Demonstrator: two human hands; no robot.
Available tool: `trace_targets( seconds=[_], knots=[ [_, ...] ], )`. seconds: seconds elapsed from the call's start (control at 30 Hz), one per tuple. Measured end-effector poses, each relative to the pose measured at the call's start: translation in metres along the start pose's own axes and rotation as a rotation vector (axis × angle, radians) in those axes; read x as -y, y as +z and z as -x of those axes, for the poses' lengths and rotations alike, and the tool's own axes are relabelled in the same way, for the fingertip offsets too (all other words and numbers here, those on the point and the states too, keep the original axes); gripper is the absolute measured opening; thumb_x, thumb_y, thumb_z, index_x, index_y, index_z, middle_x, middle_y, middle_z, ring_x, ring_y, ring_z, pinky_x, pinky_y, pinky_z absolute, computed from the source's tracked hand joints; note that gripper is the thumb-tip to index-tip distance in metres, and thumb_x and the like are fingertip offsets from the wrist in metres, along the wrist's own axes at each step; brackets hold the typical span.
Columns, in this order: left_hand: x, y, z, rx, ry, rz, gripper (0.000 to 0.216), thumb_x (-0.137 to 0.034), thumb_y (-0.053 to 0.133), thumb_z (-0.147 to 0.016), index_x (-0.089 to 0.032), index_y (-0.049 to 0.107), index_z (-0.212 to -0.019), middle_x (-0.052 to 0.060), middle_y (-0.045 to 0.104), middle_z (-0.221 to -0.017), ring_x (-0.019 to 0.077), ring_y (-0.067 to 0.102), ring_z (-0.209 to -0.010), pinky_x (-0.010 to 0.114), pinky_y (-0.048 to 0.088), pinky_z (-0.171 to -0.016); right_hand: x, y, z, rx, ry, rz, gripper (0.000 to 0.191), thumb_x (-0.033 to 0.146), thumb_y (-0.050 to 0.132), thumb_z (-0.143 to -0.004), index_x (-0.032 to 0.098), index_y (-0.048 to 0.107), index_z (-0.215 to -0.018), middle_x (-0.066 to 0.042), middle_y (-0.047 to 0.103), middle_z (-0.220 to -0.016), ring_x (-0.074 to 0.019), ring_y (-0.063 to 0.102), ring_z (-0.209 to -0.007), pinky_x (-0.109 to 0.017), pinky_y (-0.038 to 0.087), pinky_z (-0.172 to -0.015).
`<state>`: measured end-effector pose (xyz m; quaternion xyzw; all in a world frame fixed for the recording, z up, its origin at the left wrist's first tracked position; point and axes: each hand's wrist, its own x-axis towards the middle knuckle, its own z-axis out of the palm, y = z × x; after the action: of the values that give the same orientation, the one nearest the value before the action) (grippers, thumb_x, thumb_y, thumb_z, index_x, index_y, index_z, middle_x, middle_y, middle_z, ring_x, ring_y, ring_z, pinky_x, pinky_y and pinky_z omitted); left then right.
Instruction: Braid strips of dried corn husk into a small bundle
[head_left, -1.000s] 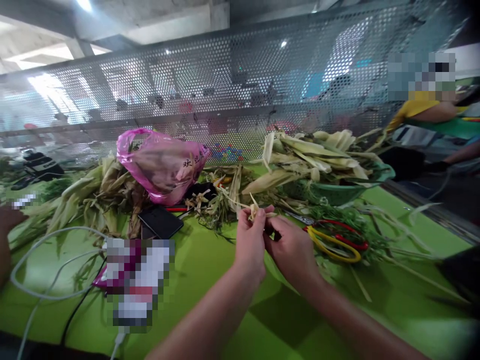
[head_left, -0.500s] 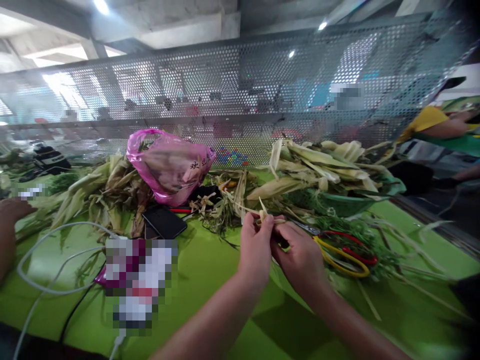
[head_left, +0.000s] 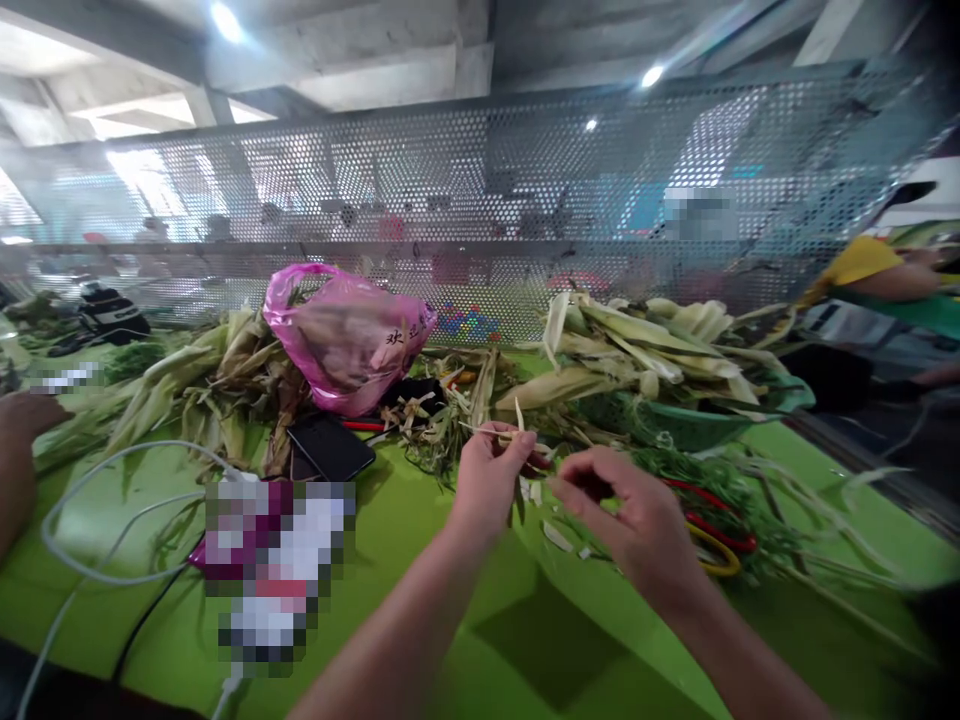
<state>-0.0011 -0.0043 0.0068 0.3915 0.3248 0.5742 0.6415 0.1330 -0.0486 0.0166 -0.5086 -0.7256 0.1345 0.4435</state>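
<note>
My left hand (head_left: 487, 478) is closed in a pinch on a thin pale strip of corn husk (head_left: 501, 433) that sticks out to the left of its fingertips. My right hand (head_left: 634, 515) hovers just to the right, fingers curled loosely toward the palm; nothing shows clearly between them. Small husk scraps (head_left: 556, 537) lie on the green table (head_left: 420, 560) under both hands. Yellow and red scissors (head_left: 712, 545) lie partly hidden behind my right hand.
A green basin (head_left: 705, 420) piled with corn husks stands at the back right. A pink plastic bag (head_left: 349, 335), a black phone (head_left: 330, 447), a husk heap (head_left: 195, 395) and white cables (head_left: 97, 500) lie to the left. A perforated metal screen (head_left: 480, 200) backs the table. Other people sit at both sides.
My hands have come apart: the right hand has let go of the husk piece and moved right and down. Scraps now lie on the table beneath them.
</note>
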Motion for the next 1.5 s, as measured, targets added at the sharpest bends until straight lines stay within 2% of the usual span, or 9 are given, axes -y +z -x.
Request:
trace_targets(
  seconds=[0.07, 0.17, 0.33, 0.47, 0.7, 0.8, 1.0, 1.3, 1.5],
  knots=[
    [-0.001, -0.001, 0.000, 0.028, -0.038, 0.011, 0.030, -0.036, 0.072, -0.072, -0.016, 0.051, -0.079, 0.000, 0.061, -0.059, 0.0109, 0.056, -0.054, 0.024, 0.042, -0.059, -0.003, -0.005, -0.002, -0.107, 0.055, -0.047, 0.014, 0.035, 0.062, -0.084, 0.022, 0.060, -0.088, -0.002, 0.059, -0.078, -0.0163, 0.053, -0.065, -0.029, 0.043, -0.059],
    [0.001, 0.000, 0.001, 0.083, -0.068, 0.026, 0.034, -0.039, 0.074, -0.069, -0.016, 0.052, -0.080, -0.002, 0.059, -0.059, 0.0096, 0.053, -0.054, 0.023, 0.041, -0.058, -0.008, -0.006, -0.004, -0.083, 0.106, -0.094, 0.023, 0.038, 0.062, -0.084, 0.022, 0.063, -0.099, -0.004, 0.062, -0.088, -0.0170, 0.055, -0.069, -0.029, 0.045, -0.060],
    [0.005, 0.001, 0.003, 0.184, -0.066, -0.056, 0.035, -0.045, 0.072, -0.072, -0.015, 0.054, -0.078, -0.002, 0.053, -0.058, 0.0081, 0.046, -0.054, 0.022, 0.035, -0.056, -0.017, -0.001, -0.006, -0.066, 0.103, -0.071, 0.017, 0.036, 0.059, -0.086, 0.020, 0.065, -0.085, -0.003, 0.064, -0.079, -0.0187, 0.058, -0.072, -0.030, 0.046, -0.066],
    [0.003, -0.001, 0.004, 0.139, -0.141, -0.048, 0.037, -0.047, 0.072, -0.070, -0.016, 0.053, -0.074, -0.006, 0.042, -0.059, 0.0056, 0.034, -0.051, 0.021, 0.027, -0.050, -0.023, -0.003, -0.008, -0.083, 0.123, 0.019, 0.016, 0.035, 0.057, -0.086, 0.021, 0.062, -0.082, -0.003, 0.064, -0.077, -0.0187, 0.057, -0.070, -0.031, 0.045, -0.065],
    [-0.003, -0.004, 0.002, 0.139, -0.178, -0.022, 0.042, -0.050, 0.073, -0.068, -0.016, 0.051, -0.076, -0.006, 0.039, -0.061, 0.0041, 0.027, -0.049, 0.020, 0.021, -0.048, -0.030, -0.008, -0.011, -0.129, 0.172, 0.056, 0.018, 0.038, 0.057, -0.082, 0.021, 0.063, -0.078, -0.003, 0.063, -0.075, -0.0199, 0.056, -0.070, -0.032, 0.043, -0.065],
    [-0.003, -0.006, 0.002, 0.198, -0.180, -0.041, 0.041, -0.052, 0.070, -0.070, -0.017, 0.050, -0.075, -0.007, 0.037, -0.059, 0.0051, 0.027, -0.050, 0.021, 0.021, -0.049, -0.027, -0.010, -0.011, -0.116, 0.238, -0.046, 0.020, 0.040, 0.061, -0.080, 0.021, 0.065, -0.080, -0.003, 0.064, -0.075, -0.0197, 0.056, -0.070, -0.031, 0.044, -0.065],
    [0.001, -0.004, 0.006, 0.340, -0.139, -0.165, 0.038, -0.054, 0.060, -0.078, -0.018, 0.049, -0.077, -0.006, 0.036, -0.058, 0.0077, 0.031, -0.053, 0.022, 0.022, -0.051, -0.022, -0.006, -0.011, 0.016, 0.420, -0.541, 0.030, 0.047, 0.064, -0.081, 0.020, 0.068, -0.092, -0.006, 0.068, -0.088, -0.0210, 0.061, -0.083, -0.032, 0.049, -0.074],
    [0.006, 0.000, 0.010, 0.323, -0.173, -0.193, 0.042, -0.060, 0.060, -0.076, -0.019, 0.048, -0.074, -0.005, 0.036, -0.059, 0.0083, 0.030, -0.054, 0.022, 0.020, -0.049, -0.025, -0.001, -0.008, -0.069, 0.352, -0.518, 0.026, 0.044, 0.064, -0.080, 0.019, 0.058, -0.078, 0.000, 0.054, -0.072, -0.0151, 0.051, -0.067, -0.027, 0.045, -0.062],
    [0.005, 0.005, 0.011, 0.361, -0.160, -0.171, 0.042, -0.058, 0.062, -0.075, -0.019, 0.047, -0.073, -0.005, 0.036, -0.060, 0.0076, 0.029, -0.053, 0.023, 0.018, -0.049, -0.023, 0.003, -0.010, -0.218, 0.366, -0.562, 0.026, 0.043, 0.068, -0.075, 0.020, 0.057, -0.075, 0.002, 0.051, -0.069, -0.0143, 0.048, -0.063, -0.027, 0.042, -0.060]
  ],
)
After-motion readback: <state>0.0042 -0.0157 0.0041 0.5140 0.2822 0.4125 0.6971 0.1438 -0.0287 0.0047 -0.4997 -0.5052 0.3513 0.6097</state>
